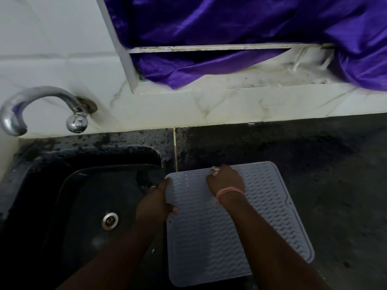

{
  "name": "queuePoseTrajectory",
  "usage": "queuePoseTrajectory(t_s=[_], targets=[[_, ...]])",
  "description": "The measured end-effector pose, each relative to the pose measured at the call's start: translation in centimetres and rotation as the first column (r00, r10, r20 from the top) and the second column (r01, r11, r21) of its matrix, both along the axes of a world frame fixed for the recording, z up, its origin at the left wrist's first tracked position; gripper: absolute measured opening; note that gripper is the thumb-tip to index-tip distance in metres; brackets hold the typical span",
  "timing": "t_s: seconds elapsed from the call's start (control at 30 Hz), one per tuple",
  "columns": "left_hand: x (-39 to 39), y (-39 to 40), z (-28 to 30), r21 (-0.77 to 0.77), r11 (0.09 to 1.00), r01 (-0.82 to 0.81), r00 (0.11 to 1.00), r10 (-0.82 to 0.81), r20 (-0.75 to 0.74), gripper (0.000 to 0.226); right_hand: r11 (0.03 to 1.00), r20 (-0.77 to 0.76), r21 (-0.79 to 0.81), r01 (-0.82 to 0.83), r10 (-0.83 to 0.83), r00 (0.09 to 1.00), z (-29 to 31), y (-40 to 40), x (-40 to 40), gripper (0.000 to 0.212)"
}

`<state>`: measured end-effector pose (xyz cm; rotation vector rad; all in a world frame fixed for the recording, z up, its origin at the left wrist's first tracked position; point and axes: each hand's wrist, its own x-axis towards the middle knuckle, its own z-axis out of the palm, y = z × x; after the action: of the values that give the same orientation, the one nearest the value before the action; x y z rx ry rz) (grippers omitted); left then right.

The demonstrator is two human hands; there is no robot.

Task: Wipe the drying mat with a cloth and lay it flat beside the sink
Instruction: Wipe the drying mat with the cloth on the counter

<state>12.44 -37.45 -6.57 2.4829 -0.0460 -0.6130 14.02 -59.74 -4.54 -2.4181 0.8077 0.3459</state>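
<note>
Here, a grey mat (240,227) beside the sink (88,195).
Left hand (156,203) grips its edge; right hand (226,180) presses a bunched cloth (215,170).

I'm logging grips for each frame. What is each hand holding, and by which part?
Left hand grips the drying mat by its left edge. Right hand holds a bunched cloth, mostly hidden in the fist.

White marbled wall tiles (52,38) rose behind a dark stone counter (303,153); purple fabric (230,21) draped what seemed a window frame.
</note>
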Motion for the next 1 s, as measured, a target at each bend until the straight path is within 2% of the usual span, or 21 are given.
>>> queuePoseTrajectory(t_s=[0.2,0.33,0.37,0.4,0.43,0.47,0.5,0.53,0.57,0.6,0.63,0.7,0.77,0.8,0.83,0.9,0.97,1.0], targets=[[-0.2,0.4,-0.6,-0.150,0.984,-0.098,0.995,0.100,0.007,0.085,0.996,-0.021,0.034,-0.079,0.080,0.997,0.4,6.8,0.9,0.039],[-1.0,0.0,-0.5,-0.129,0.984,-0.124,0.991,0.130,0.044,0.045,0.991,-0.022,0.063,-0.115,0.117,0.993,0.9,10.5,1.4,0.046],[-1.4,-0.4,0.0,-0.068,0.992,-0.104,0.989,0.111,0.099,0.038,0.987,-0.023,0.100,-0.123,0.126,0.992,1.0,11.4,1.4,0.048],[-1.6,-0.4,-0.1,-0.062,0.986,-0.157,0.983,0.162,0.085,0.033,0.981,-0.021,0.142,-0.131,0.135,0.991,1.0,12.3,1.5,0.050],[-1.9,-0.1,0.1,-0.055,0.978,-0.201,0.976,0.205,0.069,0.032,0.971,-0.018,0.193,-0.139,0.145,0.989,1.0,13.0,1.7,0.050],[-2.0,0.2,-0.4,-0.100,0.952,-0.291,0.957,0.292,-0.006,0.042,0.956,-0.003,0.253,-0.148,0.154,0.988,1.1,13.3,2.0,0.046],[-1.7,0.2,-0.6,-0.105,0.936,-0.335,0.942,0.332,-0.042,0.065,0.928,0.024,0.338,-0.157,0.158,0.987,1.4,13.2,2.2,0.039],[-1.3,0.2,-0.8,-0.073,0.932,-0.354,0.935,0.350,-0.061,0.091,0.880,0.053,0.451,-0.147,0.138,0.989,1.4,12.7,2.5,0.034],[-1.1,0.1,-0.3,-0.028,0.947,-0.319,0.946,0.317,-0.072,0.109,0.791,0.069,0.602,-0.112,0.087,0.994,1.9,12.0,2.3,0.030],[-0.9,0.0,0.0,-0.006,0.958,-0.287,0.955,0.286,-0.075,0.117,0.661,0.070,0.748,-0.062,0.015,0.997,2.2,11.0,2.0,0.030],[-0.8,-0.3,0.1,0.012,0.972,-0.234,0.970,0.235,-0.068,0.120,0.524,0.060,0.851,-0.018,-0.063,0.996,2.5,9.6,1.5,0.040],[-0.5,-0.3,0.1,-0.055,0.975,-0.214,0.973,0.207,-0.102,0.128,0.325,0.027,0.945,0.044,-0.209,0.977,2.8,6.3,0.1,0.059],[-0.2,-0.3,-0.2,-0.148,0.955,-0.256,0.960,0.234,-0.153,0.134,0.151,0.002,0.987,0.061,-0.384,0.923,2.4,1.7,-1.7,0.039],[-0.1,-0.3,-0.5,-0.160,0.951,-0.264,0.958,0.240,-0.155,0.134,0.116,-0.003,0.991,0.065,-0.472,0.882,2.2,-0.9,-2.6,0.033],[-0.3,-0.4,-0.5,-0.157,0.954,-0.256,0.960,0.233,-0.154,0.133,0.151,0.015,0.985,0.079,-0.539,0.842,2.4,-3.6,-3.5,0.038],[-0.2,-0.3,-0.9,-0.161,0.960,-0.231,0.968,0.210,-0.136,0.131,0.302,0.117,0.948,0.103,-0.629,0.768,2.5,-8.0,-4.6,0.052],[0.0,-0.2,-1.4,-0.173,0.962,-0.214,0.974,0.196,-0.113,0.133,0.438,0.224,0.885,0.155,-0.694,0.684,2.7,-11.0,-5.6,0.035],[0.2,-0.2,-1.6,-0.164,0.963,-0.213,0.974,0.196,-0.112,0.136,0.464,0.233,0.860,0.211,-0.727,0.646,2.5,-12.2,-6.0,0.032]])
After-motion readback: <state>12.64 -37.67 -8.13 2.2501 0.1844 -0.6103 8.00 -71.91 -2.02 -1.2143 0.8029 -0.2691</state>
